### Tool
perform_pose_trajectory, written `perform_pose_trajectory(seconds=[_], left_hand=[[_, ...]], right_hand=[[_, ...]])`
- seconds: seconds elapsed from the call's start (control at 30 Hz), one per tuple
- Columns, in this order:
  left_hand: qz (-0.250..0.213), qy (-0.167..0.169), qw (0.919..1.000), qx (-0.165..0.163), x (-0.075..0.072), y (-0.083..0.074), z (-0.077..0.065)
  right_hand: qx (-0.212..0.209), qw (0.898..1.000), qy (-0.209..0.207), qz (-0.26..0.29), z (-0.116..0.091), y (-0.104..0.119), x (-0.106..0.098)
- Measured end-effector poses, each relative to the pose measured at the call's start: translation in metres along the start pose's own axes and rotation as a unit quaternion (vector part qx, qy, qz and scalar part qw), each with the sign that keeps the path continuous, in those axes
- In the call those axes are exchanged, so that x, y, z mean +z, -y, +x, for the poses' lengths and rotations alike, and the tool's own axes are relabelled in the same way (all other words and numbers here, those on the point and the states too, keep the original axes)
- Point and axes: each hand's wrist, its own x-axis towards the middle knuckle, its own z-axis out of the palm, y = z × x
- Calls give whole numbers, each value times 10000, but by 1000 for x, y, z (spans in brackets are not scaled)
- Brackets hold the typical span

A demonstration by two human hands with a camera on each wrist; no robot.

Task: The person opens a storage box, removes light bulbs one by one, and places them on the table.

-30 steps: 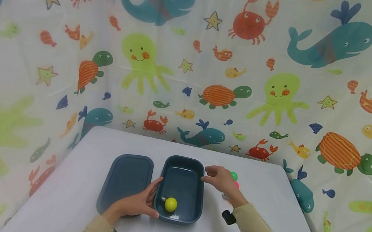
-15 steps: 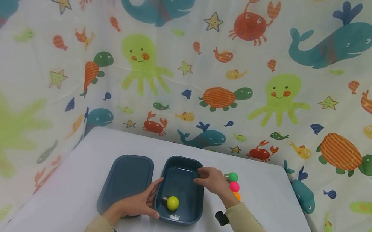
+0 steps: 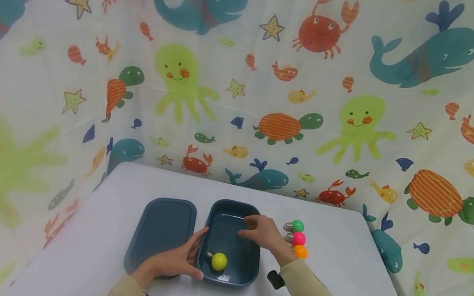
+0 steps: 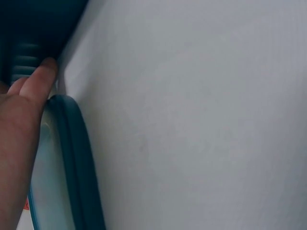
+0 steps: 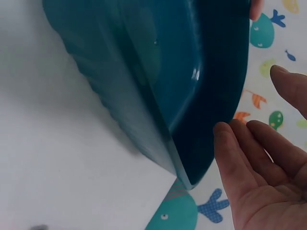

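Note:
A dark blue rectangular box (image 3: pixel 227 236) stands on the white table with a yellow light bulb (image 3: pixel 219 261) lying in its near left part. My left hand (image 3: pixel 175 260) rests against the box's left side, fingers extended along the wall and thumb by the near left corner. Over the box's right rim reaches my right hand (image 3: pixel 260 231), its fingers loosely bent. In the right wrist view, its thumb and fingers (image 5: pixel 230 153) stand apart with nothing between them. To its right, a green bulb (image 3: pixel 297 226), a pink bulb (image 3: pixel 299 238) and an orange bulb (image 3: pixel 300 252) lie in a column.
A flat dark blue lid (image 3: pixel 163 232) lies left of the box, partly covered by my left hand. Behind the white table (image 3: pixel 327 283) hangs a curtain (image 3: pixel 237 61) printed with sea animals. Dark wrist-camera mounts (image 3: pixel 276 279) sit at my sleeves.
My right hand has moved left from the box's right rim to over its inside, uncovering the green, pink and orange bulbs. My left hand stays at the box's side.

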Motion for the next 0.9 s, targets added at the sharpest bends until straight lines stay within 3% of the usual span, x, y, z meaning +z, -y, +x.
perform_pose_trajectory(seconds=[0.53, 0.9], left_hand=[[-42, -37, 10000, -25, 1, 0, 0], [-91, 12, 10000, -7, 3, -1, -1]], right_hand=[[-170, 9995, 248, -1, 0, 5, 11], [-337, 9980, 430, -315, 1, 6, 25]])
